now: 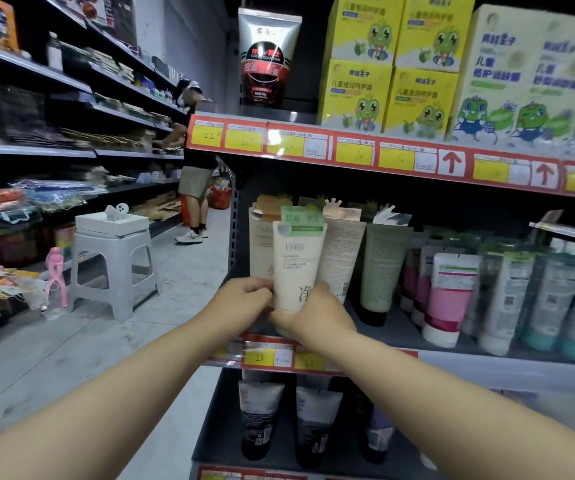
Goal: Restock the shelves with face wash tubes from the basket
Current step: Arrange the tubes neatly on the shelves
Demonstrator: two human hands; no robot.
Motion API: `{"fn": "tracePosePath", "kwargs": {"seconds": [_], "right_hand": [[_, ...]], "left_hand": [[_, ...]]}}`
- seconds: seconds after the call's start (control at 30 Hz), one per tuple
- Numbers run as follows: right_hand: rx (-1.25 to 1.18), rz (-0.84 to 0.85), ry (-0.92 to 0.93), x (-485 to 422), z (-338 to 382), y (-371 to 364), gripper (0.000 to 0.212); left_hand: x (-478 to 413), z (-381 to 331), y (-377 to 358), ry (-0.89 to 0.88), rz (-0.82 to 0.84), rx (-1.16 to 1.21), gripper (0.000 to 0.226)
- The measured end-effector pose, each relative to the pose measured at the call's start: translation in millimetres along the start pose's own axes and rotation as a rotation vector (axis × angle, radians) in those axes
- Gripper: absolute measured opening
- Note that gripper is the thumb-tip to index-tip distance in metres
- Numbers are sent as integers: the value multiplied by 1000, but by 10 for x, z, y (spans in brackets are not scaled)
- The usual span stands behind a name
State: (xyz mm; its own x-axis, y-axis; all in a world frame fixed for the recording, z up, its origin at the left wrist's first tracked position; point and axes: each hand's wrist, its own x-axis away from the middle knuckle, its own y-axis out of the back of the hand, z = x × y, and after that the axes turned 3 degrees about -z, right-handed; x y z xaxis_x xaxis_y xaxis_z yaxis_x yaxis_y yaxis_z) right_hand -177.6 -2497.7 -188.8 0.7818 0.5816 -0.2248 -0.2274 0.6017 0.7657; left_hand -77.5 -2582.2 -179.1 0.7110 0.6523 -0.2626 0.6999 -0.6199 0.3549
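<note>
A cream face wash tube with a green top (pixel 296 261) stands upright at the left end of the middle shelf (pixel 487 358). My right hand (pixel 313 311) grips its lower end from the front. My left hand (pixel 246 296) pinches the tube's lower left edge, fingers curled. Behind it stand more cream tubes (pixel 260 251) and a beige tube (pixel 341 251). The basket is not in view.
A grey-green tube (pixel 383 271), pink and teal tubes (pixel 448 296) fill the shelf to the right. Yellow boxes (pixel 358 64) and a silver-black tube (pixel 267 57) sit on the upper shelf. A grey stool (pixel 116 268) stands in the aisle; a person (pixel 194 181) works farther back.
</note>
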Motion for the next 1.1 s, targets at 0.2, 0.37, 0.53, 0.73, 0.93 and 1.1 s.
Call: {"fn": "tracePosePath", "kwargs": {"seconds": [0.2,0.37,0.53,0.73,0.93,1.1], "right_hand": [[-7,-13,-42,-22,-291,279,82],[-4,-30,-66,-53,-558,427,73],[-86,-43,-33,-19,-658,507,68],[-39,-91,3,31,-669,510,61],[46,-112,-12,94,-578,534,64],[73,-76,-44,106,-468,523,68]], "left_hand": [[-186,-132,-401,-37,-132,-26,39],[-278,-344,-753,-82,-86,23,52],[-338,-429,-867,-18,-43,122,40],[-190,-273,-795,-119,-267,-51,17],[207,-194,-519,-196,-467,-326,53],[149,-154,-325,-56,-528,-451,75]]}}
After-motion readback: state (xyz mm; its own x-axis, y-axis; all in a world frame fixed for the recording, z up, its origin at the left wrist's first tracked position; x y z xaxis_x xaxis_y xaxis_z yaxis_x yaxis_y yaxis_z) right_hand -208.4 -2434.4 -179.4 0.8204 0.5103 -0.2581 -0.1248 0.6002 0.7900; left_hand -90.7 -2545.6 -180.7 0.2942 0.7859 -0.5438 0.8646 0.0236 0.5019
